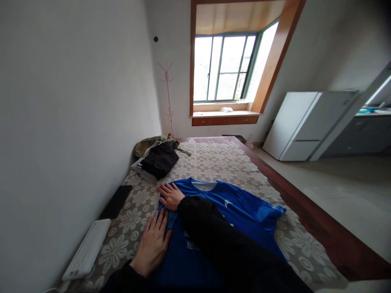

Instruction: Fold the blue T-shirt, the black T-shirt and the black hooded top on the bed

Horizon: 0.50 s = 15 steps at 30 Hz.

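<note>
A blue short-sleeved jersey lies spread out on a floral lace tablecloth, its neckline pointing away from me. My right hand rests flat on the jersey's left shoulder, fingers spread, with my black-sleeved arm crossing over the chest print. Below it, my left hand lies flat along the jersey's left edge, fingers stretched forward, partly on the cloth. Neither hand grips anything. My right forearm hides much of the jersey's front.
Folded dark clothes and a camouflage item lie at the far left. A black flat object and a white power strip-like object sit along the wall. A white refrigerator stands at right, beyond the reddish wooden edge.
</note>
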Each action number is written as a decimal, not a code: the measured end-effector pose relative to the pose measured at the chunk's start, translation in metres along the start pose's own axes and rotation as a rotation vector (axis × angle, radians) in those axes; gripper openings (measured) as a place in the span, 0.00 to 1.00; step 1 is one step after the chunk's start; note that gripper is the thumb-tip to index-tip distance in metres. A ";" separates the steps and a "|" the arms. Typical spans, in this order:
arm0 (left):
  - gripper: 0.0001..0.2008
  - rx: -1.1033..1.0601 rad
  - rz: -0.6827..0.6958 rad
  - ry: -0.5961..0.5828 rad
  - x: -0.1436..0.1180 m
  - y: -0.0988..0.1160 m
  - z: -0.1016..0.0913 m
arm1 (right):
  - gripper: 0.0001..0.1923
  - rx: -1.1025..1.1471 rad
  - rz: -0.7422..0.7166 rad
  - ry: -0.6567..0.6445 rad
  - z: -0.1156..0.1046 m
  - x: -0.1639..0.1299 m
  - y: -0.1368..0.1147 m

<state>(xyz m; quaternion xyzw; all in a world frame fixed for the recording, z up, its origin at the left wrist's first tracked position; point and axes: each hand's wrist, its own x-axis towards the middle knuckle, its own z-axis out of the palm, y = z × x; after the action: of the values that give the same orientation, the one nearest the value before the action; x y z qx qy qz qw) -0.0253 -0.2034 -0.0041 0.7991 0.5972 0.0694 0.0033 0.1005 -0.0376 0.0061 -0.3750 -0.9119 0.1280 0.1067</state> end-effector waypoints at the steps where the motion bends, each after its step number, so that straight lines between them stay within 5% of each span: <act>1: 0.31 0.012 -0.013 -0.026 0.000 0.001 -0.003 | 0.33 0.008 0.002 -0.013 -0.003 0.002 -0.001; 4: 0.33 0.021 -0.060 -0.133 0.005 0.006 -0.021 | 0.34 0.032 0.015 -0.021 -0.018 -0.004 -0.008; 7: 0.33 0.043 -0.043 -0.219 0.017 0.017 -0.047 | 0.35 0.063 0.032 0.055 -0.039 -0.039 -0.015; 11: 0.29 0.059 0.121 -0.283 0.044 0.049 -0.072 | 0.27 0.115 0.093 0.188 -0.074 -0.138 0.005; 15: 0.27 -0.066 0.404 -0.306 0.081 0.112 -0.076 | 0.19 0.046 0.512 0.349 -0.106 -0.263 0.070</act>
<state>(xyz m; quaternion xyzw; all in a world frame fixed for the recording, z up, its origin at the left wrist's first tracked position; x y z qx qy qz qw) 0.0958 -0.1637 0.0894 0.9028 0.4154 -0.0338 0.1060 0.3604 -0.1607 0.0578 -0.6061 -0.7528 0.1051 0.2343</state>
